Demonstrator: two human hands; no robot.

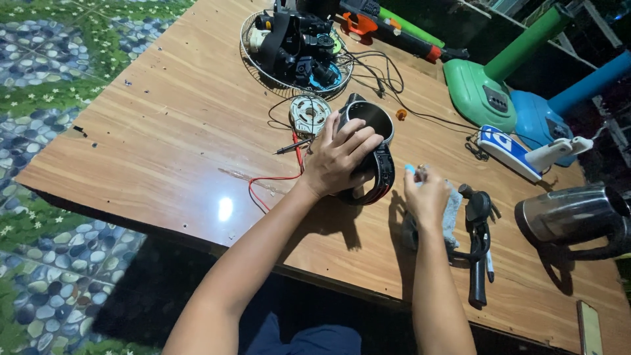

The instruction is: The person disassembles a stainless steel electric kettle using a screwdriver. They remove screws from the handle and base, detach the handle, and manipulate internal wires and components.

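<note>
Head view: the left hand [338, 158] clamps a black kettle [368, 148] lying on the table [164, 131]. Just right of that grip, the right hand [426, 194] pinches a small blue piece [410, 169]. The pinch looks slight; the piece could drop and roll off.

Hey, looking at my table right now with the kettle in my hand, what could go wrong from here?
The left hand steadies the open kettle body on its side; it might roll or slip. The red test lead runs right beside that wrist, so a move could snag it. The right hand pinches a small light-blue part above the table; if dropped, it may be hard to find among the tools.
</note>
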